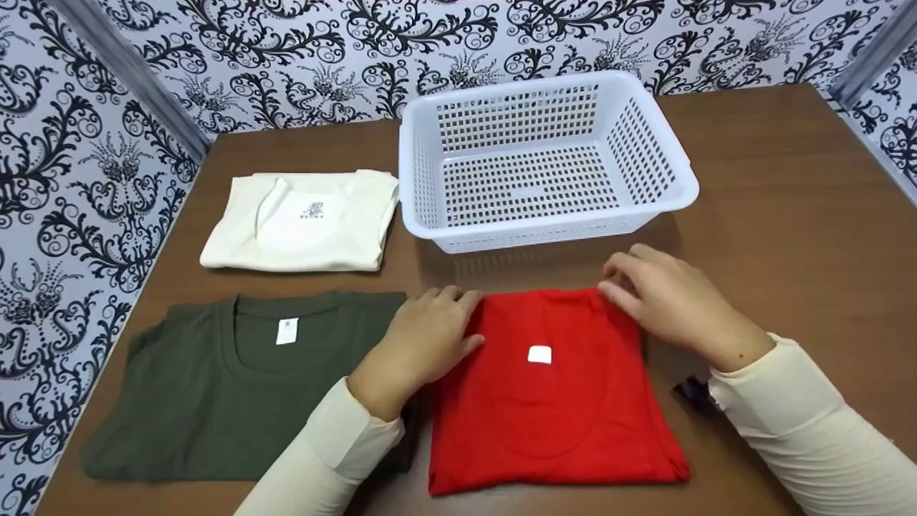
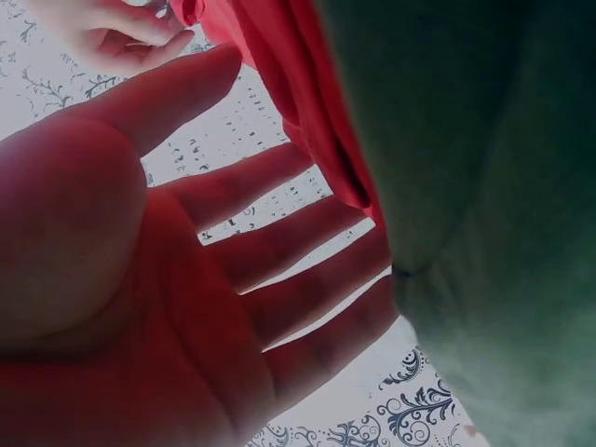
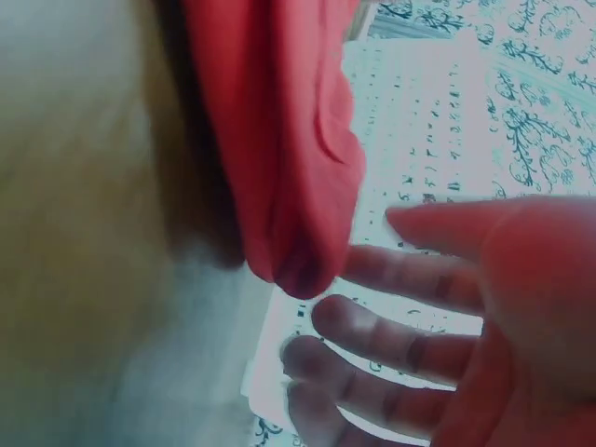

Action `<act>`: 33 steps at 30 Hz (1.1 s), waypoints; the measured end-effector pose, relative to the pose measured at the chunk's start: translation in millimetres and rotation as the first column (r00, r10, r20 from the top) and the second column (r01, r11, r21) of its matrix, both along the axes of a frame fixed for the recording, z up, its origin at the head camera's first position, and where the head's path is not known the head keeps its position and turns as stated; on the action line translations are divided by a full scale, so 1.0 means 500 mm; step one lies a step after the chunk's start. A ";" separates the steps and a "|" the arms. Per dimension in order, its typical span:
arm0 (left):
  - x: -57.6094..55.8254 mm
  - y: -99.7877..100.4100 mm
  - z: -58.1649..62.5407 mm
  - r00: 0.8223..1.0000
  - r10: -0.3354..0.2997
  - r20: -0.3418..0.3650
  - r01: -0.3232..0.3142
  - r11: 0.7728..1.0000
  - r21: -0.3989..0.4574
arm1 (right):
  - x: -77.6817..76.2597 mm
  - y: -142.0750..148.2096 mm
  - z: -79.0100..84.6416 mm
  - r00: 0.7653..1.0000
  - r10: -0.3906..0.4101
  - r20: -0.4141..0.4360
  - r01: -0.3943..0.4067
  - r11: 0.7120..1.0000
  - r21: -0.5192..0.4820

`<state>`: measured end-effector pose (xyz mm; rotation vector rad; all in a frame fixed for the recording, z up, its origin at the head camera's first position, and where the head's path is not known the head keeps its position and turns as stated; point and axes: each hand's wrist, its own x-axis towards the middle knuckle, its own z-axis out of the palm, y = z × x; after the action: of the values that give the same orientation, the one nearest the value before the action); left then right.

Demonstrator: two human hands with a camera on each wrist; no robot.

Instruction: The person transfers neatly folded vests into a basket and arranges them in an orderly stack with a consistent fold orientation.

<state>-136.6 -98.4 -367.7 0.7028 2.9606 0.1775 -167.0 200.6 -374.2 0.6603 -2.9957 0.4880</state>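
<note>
A folded red T-shirt (image 1: 544, 416) with a white neck label lies flat at the front middle of the table. My left hand (image 1: 423, 340) is at its upper left corner, fingers extended and close to the fabric; the left wrist view shows the palm (image 2: 186, 307) with fingers spread beside the red cloth. At the upper right corner is my right hand (image 1: 663, 297), its fingers loosely bent. In the right wrist view those fingers (image 3: 400, 279) are by the red folded edge (image 3: 298, 205), with nothing pinched. Left of it lies a folded dark green T-shirt (image 1: 193, 401), partly behind my left forearm.
A white perforated plastic basket (image 1: 551, 222) stands behind the red shirt. To its left lies a folded cream garment (image 1: 301, 244) with a printed neck mark. A small dark object (image 1: 693, 393) is partly covered by my right sleeve. Patterned panels (image 1: 458, 50) border the brown table (image 1: 774, 179).
</note>
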 end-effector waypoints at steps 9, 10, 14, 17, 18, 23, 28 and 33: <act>-0.002 -0.008 -0.007 1.000 -0.010 0.014 0.010 1.000 0.016 | 0.008 0.000 -0.019 0.985 0.125 0.120 -0.132 0.990 0.051; -0.003 -0.010 -0.008 1.000 -0.012 0.023 0.012 1.000 0.023 | 0.007 0.001 -0.021 0.985 0.126 0.114 -0.131 0.991 0.036; -0.018 -0.020 -0.010 0.996 0.011 0.090 -0.015 0.999 0.044 | 0.000 0.004 -0.025 0.986 0.128 0.110 -0.129 0.992 0.001; -0.030 -0.029 -0.010 0.988 0.061 0.144 -0.068 0.997 0.043 | -0.007 0.007 -0.027 0.983 0.118 0.142 -0.117 0.993 -0.010; -0.033 -0.031 -0.010 0.985 0.073 0.157 -0.080 0.996 0.041 | -0.008 0.008 -0.028 0.981 0.111 0.158 -0.110 0.994 -0.015; -0.039 -0.029 -0.012 0.981 0.077 0.176 -0.087 0.995 0.055 | -0.014 0.015 -0.032 0.973 0.110 0.204 -0.101 0.993 -0.056; -0.036 -0.025 -0.009 0.988 0.059 0.145 -0.068 0.996 0.063 | -0.019 0.016 -0.031 0.965 0.185 0.184 -0.166 0.980 -0.110; -0.029 -0.027 -0.005 0.991 0.005 0.132 -0.022 0.992 0.124 | -0.019 0.013 -0.025 0.943 0.249 0.221 -0.204 0.957 -0.205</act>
<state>-151.1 -111.8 -370.3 0.6574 2.8482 0.3972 -176.7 207.1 -387.0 1.0045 -3.0570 0.9040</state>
